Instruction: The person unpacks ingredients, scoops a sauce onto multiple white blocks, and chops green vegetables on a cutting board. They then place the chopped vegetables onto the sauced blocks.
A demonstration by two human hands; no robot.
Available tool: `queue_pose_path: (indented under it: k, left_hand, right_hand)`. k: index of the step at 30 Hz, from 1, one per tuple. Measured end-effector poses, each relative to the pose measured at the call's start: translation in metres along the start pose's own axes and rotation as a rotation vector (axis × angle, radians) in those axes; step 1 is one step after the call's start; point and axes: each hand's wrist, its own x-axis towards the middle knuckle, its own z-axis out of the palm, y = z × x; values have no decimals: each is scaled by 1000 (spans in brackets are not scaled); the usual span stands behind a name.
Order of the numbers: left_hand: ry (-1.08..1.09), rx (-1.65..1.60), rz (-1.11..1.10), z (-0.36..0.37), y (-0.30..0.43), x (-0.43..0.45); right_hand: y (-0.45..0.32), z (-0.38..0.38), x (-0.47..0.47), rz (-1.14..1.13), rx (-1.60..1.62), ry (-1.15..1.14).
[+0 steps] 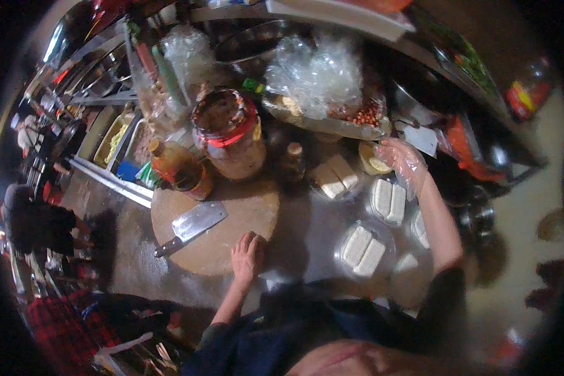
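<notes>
My left hand [245,254] rests bare on the near right edge of a round chopping board [230,216], its fingers spread a little and holding nothing. A cleaver [199,221] lies on the board to its left. My right hand [402,157], in a clear plastic glove, is at a small tub [371,159] with pale yellow contents; whether its fingers grip anything cannot be told. Close by, white blocks in pairs [388,201] sit on round clear dishes, with another white pair [363,251] nearer me and a partly shaded pair [334,177] farther off.
Behind the board stand a large red-rimmed jar [228,136] and a sauce bottle [181,169]. A tray of bagged food and peanuts [366,115] lies beyond the dishes. Food trays [117,141] are at the left, near another person [40,221]. A small bottle [294,162] stands centrally.
</notes>
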Motion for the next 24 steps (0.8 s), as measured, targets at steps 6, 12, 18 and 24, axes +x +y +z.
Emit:
queue_pose_path:
  k: [6,12,18,24]
  left_hand:
    - [118,153,38,14,5,-8]
    - [133,143,53,15,4,-12]
    - [96,79,37,7,2,-13]
    - [36,16,-21,5,0,-14]
  right_hand:
    - [3,43,15,3,-89,-40]
    - [36,36,23,60,-130,-18]
    - [65,48,-6,100,-89,-3]
    - [97,26,-10,175,81,-139]
